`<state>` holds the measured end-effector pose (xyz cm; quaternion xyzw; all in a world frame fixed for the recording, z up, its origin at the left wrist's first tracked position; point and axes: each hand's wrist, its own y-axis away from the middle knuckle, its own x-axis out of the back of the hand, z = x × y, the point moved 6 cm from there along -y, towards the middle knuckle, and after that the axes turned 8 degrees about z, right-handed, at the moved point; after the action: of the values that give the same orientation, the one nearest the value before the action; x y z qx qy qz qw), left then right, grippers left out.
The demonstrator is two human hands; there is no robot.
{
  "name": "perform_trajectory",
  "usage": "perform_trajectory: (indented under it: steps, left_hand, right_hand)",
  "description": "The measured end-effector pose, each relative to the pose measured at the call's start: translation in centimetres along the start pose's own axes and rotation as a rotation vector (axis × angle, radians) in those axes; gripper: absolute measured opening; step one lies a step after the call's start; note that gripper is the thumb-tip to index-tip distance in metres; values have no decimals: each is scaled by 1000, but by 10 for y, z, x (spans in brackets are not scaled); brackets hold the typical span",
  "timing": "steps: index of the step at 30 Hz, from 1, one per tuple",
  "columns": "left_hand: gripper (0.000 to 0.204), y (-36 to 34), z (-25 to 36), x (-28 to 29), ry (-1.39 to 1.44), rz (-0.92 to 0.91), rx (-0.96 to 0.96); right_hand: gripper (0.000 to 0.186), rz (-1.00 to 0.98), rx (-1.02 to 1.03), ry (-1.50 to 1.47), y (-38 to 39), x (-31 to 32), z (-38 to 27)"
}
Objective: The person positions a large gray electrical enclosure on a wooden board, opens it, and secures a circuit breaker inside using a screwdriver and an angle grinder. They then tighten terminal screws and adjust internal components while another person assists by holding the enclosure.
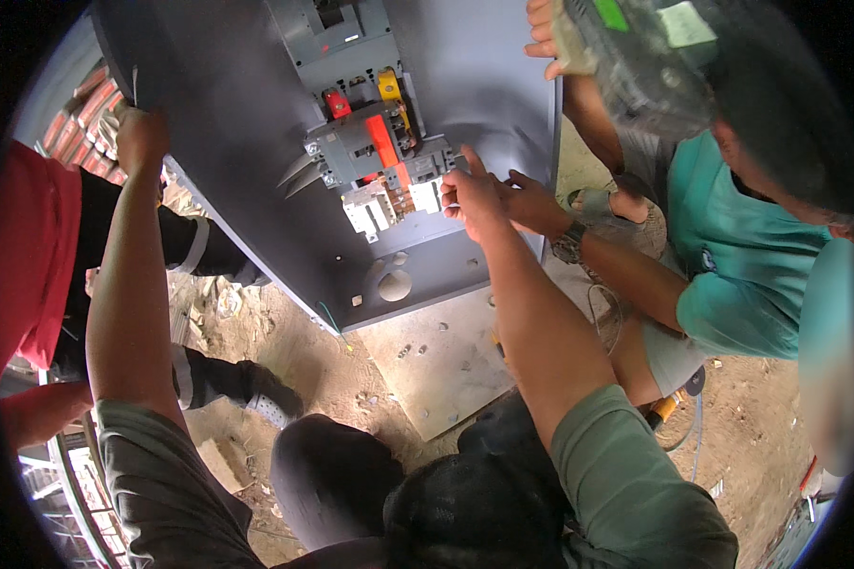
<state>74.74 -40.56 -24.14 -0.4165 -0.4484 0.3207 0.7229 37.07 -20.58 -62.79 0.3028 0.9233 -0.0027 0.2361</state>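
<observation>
A grey metal electrical cabinet (228, 123) with circuit breakers inside stands tilted in front of me. My left hand (142, 140) is closed at its left edge, by a thin upright piece and something pale; what it grips is unclear. My right hand (474, 197) reaches inside with fingers curled at the right end of the lower breaker (429, 166), beside a white terminal block (428, 196). Anything pinched there is hidden. A co-worker's hand (533, 202) with a wristwatch nearly touches mine. Left of these sit another white block (370, 211) and a breaker with an orange-red strip (381, 142).
At right, a person in a teal shirt (740, 284) crouches, another hand (541, 38) on the cabinet's edge. A person in red (38, 247) stands at left. Below the cabinet lies a pale board (436, 365) with small hardware. A yellow power tool (664, 410) rests on dirt.
</observation>
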Motion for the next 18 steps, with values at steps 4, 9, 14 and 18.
perform_trajectory:
  steps: [4,9,14,18]
  left_hand:
    - [61,-4,-7,-9,-3,-32,27]
    - [51,-20,-22,-11,-60,61,-111]
    - [41,25,4,4,-26,-8,-5]
    - [35,61,32,15,-27,-127,106]
  right_hand:
    - [83,-122,-84,120,-5,-2,6]
    - [79,-107,-53,93,-11,-7,7]
    - [89,-93,-32,134,-9,-11,10]
    - [88,-141,-24,256,-6,1,10]
